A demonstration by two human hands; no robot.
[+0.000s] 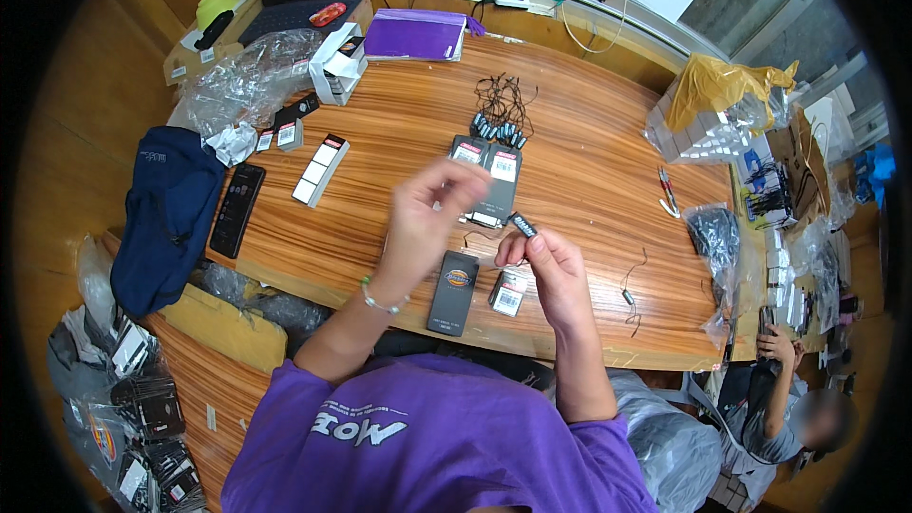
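My right hand [549, 264] pinches a small black string seal tag [523, 225] with pale lettering between thumb and fingers. Beside it, over the stacked cards, my left hand [429, 214] is raised; its fingers are smeared by motion. Beyond the hands lie dark grey hang tags [502, 192] with white and red labels, partly hidden by the left hand. A single grey hang tag [453, 293] with an orange and blue emblem lies near the table edge. Next to it sits a small stack of barcode labels [509, 293], just below my right hand.
A bunch of black tag strings [501, 114] lies beyond the cards. One loose string [628, 297] and pliers [670, 192] are on the right. Leftward are a label stack [321, 171], a phone [237, 212] and a blue bag [161, 218]. Another person [784, 408] sits at far right.
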